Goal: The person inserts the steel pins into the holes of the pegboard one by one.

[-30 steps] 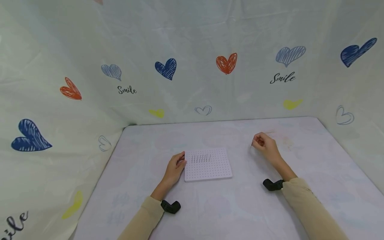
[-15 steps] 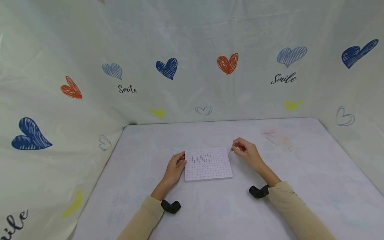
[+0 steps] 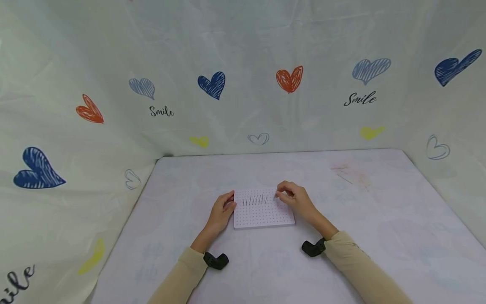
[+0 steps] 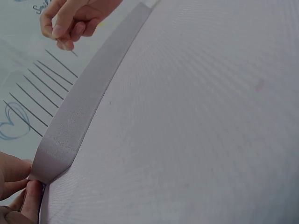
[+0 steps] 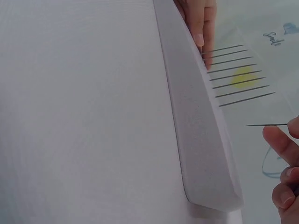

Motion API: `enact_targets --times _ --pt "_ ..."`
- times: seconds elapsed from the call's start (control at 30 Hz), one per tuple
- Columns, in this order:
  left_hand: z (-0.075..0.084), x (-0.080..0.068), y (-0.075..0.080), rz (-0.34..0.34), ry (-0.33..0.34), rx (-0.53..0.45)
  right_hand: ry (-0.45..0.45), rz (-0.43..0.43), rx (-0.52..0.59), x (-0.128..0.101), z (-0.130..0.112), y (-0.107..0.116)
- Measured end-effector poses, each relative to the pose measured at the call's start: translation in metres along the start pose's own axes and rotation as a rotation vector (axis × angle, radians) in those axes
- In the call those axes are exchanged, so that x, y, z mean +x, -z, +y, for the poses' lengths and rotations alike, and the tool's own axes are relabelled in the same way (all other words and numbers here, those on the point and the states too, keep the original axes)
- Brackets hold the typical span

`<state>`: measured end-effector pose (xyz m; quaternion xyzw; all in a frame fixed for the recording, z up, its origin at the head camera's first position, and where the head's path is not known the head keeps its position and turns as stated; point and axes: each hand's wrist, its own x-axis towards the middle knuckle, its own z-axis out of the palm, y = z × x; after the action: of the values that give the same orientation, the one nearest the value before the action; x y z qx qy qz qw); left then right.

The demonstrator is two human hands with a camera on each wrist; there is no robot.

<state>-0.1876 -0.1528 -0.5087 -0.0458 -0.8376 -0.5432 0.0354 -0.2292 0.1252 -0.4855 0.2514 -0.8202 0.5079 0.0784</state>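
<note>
Risk sits mostly in the thin needle (image 5: 266,124) pinched between the fingertips of the right hand (image 3: 294,197), poised just right of the row of needles (image 3: 255,200) standing in the white perforated board (image 3: 263,213). So fine a needle could bend or skid across the surface if it misses a hole, and a tilted approach could knock the nearest upright one askew. The left hand (image 3: 221,212) grips the board's left edge with curled fingers, thumb on top (the wrist view shows them pressed at the corner); were that hold to loosen, the board could slide on the table (image 3: 379,219) under the push.

Compared with a second ago, the right hand has travelled from well out on the table's right side to the board, while the left hand and the board have stayed put.
</note>
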Motion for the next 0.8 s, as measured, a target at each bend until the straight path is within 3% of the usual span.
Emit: enact_targets --times 0.6,0.8 --pt "0.001 0.0 0.0 0.001 0.009 -0.01 0.039 -0.041 -0.068 -0.001 0.002 -0.017" --pt "0.001 0.0 0.0 0.002 -0.003 -0.012 0.037 -0.099 -0.13 -0.001 0.001 -0.018"
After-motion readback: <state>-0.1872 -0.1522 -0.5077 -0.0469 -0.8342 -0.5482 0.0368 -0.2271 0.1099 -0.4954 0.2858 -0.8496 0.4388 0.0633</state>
